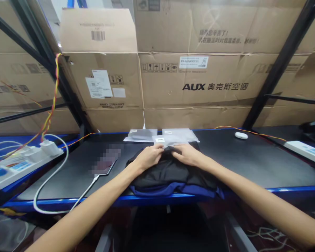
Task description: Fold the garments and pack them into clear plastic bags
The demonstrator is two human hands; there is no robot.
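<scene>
Dark cloth (170,171), black with a blue layer (157,190) along its lower edge, lies bunched at the front middle of the dark tabletop. My left hand (151,156) has its fingers pinched at the cloth's far edge, beside a clear plastic bag (168,141) with a small white label. Close by on the right, my right hand (187,154) is closed on the same dark cloth. Two more translucent bags lie behind, one at the left (142,134) and one at the right (182,133).
A phone (107,168) with a white cable rests left of the cloth. Power strips stand at the far left (26,162) and right (306,151). A small white case (241,135) sits at the back right. Cardboard boxes (194,98) wall the rear.
</scene>
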